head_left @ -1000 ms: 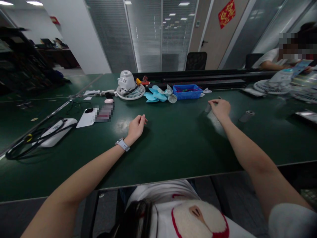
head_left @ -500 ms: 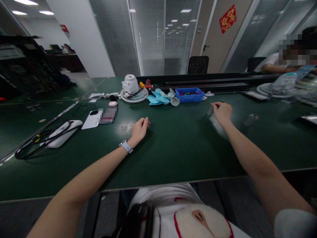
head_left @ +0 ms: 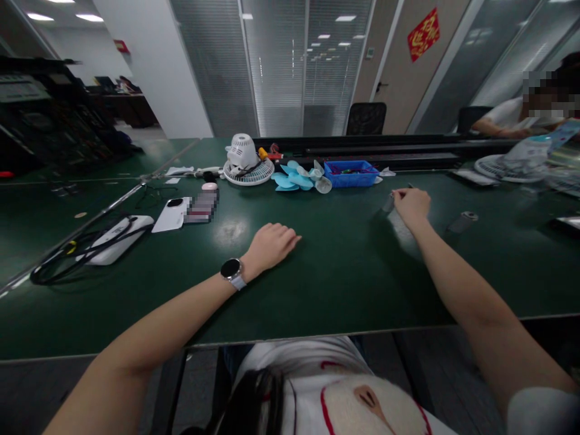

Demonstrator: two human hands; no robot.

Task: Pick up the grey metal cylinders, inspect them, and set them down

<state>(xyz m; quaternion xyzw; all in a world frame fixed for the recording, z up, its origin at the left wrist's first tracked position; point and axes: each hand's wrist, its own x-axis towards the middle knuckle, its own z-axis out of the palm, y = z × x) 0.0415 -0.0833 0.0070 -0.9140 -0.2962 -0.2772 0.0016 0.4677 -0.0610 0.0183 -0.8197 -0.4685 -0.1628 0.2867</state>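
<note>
A small grey piece [head_left: 388, 203] at the fingertips of the right hand [head_left: 412, 207] could tip or slip onto the counter [head_left: 317, 290] if the narrow pinch loosened; a sideways swing of that hand might also knock the nearby grey cylinder [head_left: 463, 221]. The right fingers are nearly closed, pinching the piece near its upper end. The left hand [head_left: 272, 246], palm down, has relaxed, partly extended fingers with no object visible in them.
</note>
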